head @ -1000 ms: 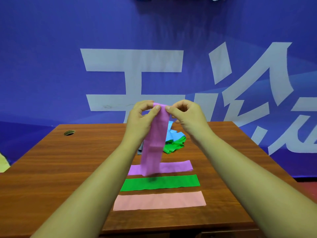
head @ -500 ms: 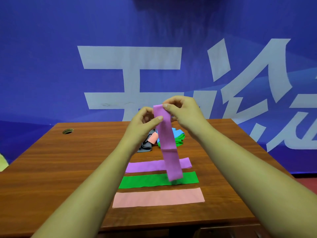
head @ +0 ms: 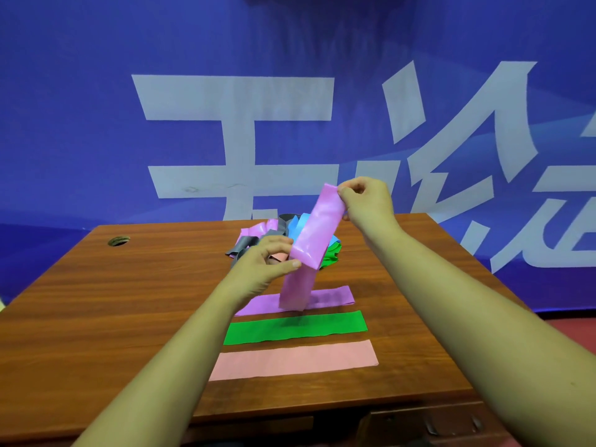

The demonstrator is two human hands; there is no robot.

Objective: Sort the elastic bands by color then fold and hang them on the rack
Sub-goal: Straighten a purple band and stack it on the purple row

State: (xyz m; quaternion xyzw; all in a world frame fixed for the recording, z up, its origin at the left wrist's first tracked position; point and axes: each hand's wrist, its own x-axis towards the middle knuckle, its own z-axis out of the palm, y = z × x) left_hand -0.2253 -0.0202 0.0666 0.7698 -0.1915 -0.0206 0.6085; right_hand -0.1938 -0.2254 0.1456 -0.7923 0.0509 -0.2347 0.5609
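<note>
A purple band hangs in the air above the table, tilted, with its lower end just over a second purple band lying flat. The right hand pinches its top edge between thumb and fingers. The left hand grips it lower down, thumb pressed against the strip at a fold. In front of the flat purple band lie a green band and a pink band, parallel and apart. Behind the held band, partly hidden by it and the left hand, sits a tangled pile of grey, pink, blue and green bands. A round hole marks the table's far left corner. A blue banner with large pale characters fills the background.
</note>
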